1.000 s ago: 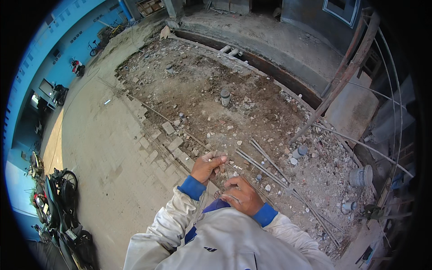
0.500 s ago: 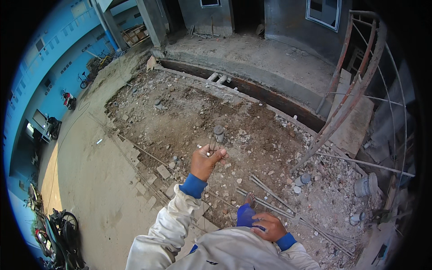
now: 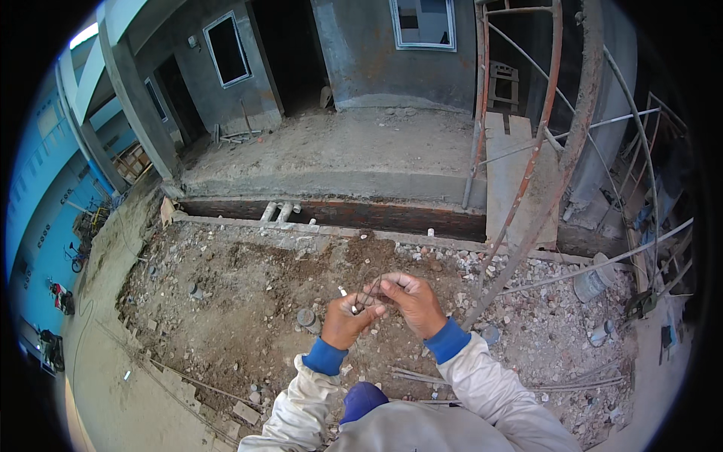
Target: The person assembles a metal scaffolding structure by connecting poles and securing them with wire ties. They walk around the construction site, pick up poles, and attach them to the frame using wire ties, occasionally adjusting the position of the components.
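Note:
My left hand (image 3: 345,322) is closed in a pinch on a thin, dark, bent wire (image 3: 369,295). A short white stick (image 3: 343,291), which looks like a cigarette, pokes up between its fingers. Close against it, my right hand (image 3: 414,303) is also closed, its fingertips gripping the same wire. Both hands are held up in front of me, above the rubble ground, with the fingers almost touching. Blue cuffs and pale sleeves cover my wrists and forearms. Exactly how the wire loops between the fingers is too fine to make out.
Capped pipe stubs (image 3: 307,319) rise from broken earth. A brick-lined trench (image 3: 376,218) with pipes (image 3: 283,212) crosses ahead, before a raised concrete floor (image 3: 339,151). At right stand a rusty metal frame (image 3: 538,143), a plank ramp (image 3: 520,166) and a bucket (image 3: 595,282). Thin rods (image 3: 422,377) lie nearby.
My right hand has come up from my knee to meet the left at the wire. The view has turned right, toward the building.

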### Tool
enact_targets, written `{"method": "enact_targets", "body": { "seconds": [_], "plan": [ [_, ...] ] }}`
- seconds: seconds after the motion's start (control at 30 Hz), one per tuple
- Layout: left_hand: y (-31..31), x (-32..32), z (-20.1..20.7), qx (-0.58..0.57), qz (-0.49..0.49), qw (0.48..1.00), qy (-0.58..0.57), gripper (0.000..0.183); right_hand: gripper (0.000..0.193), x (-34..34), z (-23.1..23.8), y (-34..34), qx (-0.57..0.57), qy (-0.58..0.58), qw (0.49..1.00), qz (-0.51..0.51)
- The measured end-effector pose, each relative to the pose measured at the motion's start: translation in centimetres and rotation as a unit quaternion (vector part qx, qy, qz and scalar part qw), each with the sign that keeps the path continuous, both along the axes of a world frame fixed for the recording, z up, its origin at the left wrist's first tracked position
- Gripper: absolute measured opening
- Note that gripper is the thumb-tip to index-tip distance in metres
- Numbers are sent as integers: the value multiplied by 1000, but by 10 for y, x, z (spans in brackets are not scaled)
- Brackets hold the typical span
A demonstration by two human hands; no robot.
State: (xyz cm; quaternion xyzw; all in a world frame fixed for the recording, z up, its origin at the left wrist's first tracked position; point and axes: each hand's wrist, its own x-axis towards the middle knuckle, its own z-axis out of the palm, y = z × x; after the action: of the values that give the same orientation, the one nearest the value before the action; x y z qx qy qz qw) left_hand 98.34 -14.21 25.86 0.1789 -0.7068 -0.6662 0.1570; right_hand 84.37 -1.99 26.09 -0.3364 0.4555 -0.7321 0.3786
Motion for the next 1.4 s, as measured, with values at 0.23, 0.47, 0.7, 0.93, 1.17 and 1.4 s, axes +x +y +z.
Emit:
{"method": "enact_targets", "body": {
  "seconds": [0.23,0.47,0.7,0.93,1.17,1.4],
  "plan": [
    [-103,-123,-46,28,-106,993,31,22,25,-98,-43,-74,16,76,994,-76],
    [-214,-218,-57,-78,-97,986,108,15,25,-156,-60,-193,-48,30,962,-266],
    [-283,-317,-16,-10,-92,982,164,21,24,-204,-46,-225,79,130,896,-417],
    [-310,-416,-27,-1,-141,978,156,19,22,-272,-55,-261,123,129,891,-417],
    [-333,-539,-33,-47,-187,975,113,17,20,-388,-60,-283,112,166,858,-474],
    [-329,-652,-63,124,-248,957,81,17,23,-493,-63,-271,164,192,859,-445]
  ]
}}
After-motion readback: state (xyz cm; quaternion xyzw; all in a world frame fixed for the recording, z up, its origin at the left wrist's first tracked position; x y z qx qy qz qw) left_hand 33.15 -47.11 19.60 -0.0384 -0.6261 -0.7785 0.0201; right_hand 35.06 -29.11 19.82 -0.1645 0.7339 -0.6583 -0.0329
